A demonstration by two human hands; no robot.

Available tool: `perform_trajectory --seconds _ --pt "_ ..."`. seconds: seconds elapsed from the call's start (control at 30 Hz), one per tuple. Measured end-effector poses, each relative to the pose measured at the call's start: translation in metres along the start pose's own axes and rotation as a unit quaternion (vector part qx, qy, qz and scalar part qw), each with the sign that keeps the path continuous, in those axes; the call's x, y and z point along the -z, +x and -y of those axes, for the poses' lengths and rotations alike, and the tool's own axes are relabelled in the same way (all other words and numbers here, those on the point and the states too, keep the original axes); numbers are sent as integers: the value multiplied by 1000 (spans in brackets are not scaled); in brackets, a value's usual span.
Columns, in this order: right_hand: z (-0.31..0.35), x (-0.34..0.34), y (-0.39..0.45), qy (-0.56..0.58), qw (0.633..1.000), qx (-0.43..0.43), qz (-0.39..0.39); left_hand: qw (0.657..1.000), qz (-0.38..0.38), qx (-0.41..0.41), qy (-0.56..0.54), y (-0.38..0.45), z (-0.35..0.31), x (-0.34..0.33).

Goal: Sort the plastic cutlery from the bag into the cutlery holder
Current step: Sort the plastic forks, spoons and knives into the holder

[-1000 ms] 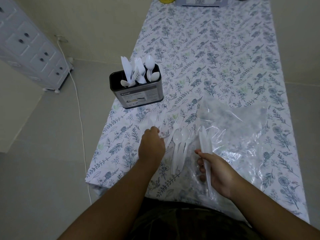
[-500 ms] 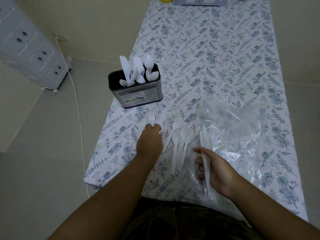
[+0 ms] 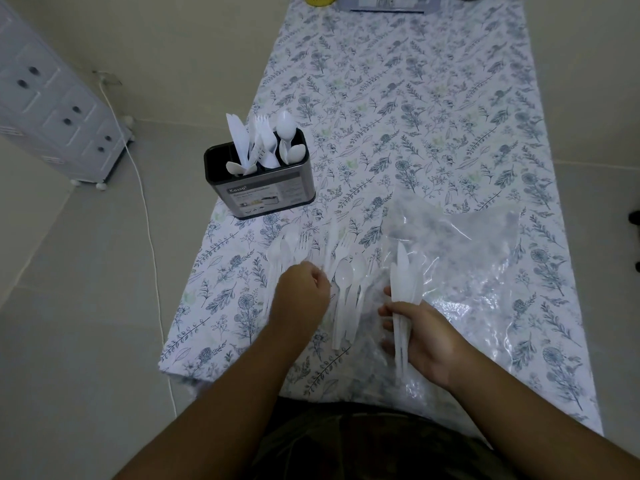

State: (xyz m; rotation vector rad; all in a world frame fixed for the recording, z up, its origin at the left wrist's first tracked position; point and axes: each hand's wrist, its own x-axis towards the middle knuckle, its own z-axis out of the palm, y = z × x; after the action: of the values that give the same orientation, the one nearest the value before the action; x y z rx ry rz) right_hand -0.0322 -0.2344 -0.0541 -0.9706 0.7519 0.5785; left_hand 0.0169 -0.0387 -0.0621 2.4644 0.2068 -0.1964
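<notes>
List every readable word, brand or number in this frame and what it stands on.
"Kasso": brand on the label of the holder.
Smaller print and icons under it on that label: too small to read.
Print on the grey box at the far table edge: too blurred to read.
Nothing else carries text.
</notes>
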Motion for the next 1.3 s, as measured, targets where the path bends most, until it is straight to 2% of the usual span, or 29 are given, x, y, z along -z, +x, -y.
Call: perform_trajectory --seconds 0.07,0.13,0.2,0.27,0.37,0.43,0.5,0.67,0.8,0.87,1.0,1.07,1.13,1.17,1.2,1.23,1.3 --pt "0 -2 2 7 1000 12 9 996 52 -52 -53 -24 -11 -3" --pt "-1 -4 2 3 999 23 25 984 124 -116 -44 -44 -18 -14" --pt "-4 -6 3 -17 999 35 18 973 160 -162 -38 -52 -19 -24" --pt "-7 -5 4 -27 998 45 -28 970 141 -196 -28 -48 -13 -29" --pt "-8 5 6 -51 995 56 -69 969 100 -218 54 -34 9 -28" --pt "-9 13 6 -79 993 54 -73 973 78 -199 86 -28 23 -25" --pt "-10 20 6 -95 991 49 -81 983 60 -156 70 -25 33 -20" --pt "-11 22 7 -62 994 29 -81 994 15 -95 42 -25 42 -14" --pt "-12 20 6 -67 994 23 -87 998 14 -46 44 -27 38 -18" --pt "-12 18 5 -62 994 26 -89 996 31 -48 64 -27 34 -21" --pt "-12 14 2 -62 994 23 -85 987 68 -108 96 -33 18 -25" --pt "-7 10 1 -34 996 26 -84 993 43 -106 40 -41 7 -26" --pt "3 2 -1 38 995 45 -76 994 16 -55 -98 -49 -9 -23" --pt "10 -4 -2 74 993 58 -71 982 23 2 -187 -53 -20 -22" --pt "17 -11 -4 105 989 76 -69 956 39 79 -281 -56 -30 -20" --pt "24 -18 -5 132 984 98 -69 909 53 176 -374 -56 -40 -19" --pt "36 -32 -8 169 973 144 -71 768 68 349 -532 -52 -54 -15"
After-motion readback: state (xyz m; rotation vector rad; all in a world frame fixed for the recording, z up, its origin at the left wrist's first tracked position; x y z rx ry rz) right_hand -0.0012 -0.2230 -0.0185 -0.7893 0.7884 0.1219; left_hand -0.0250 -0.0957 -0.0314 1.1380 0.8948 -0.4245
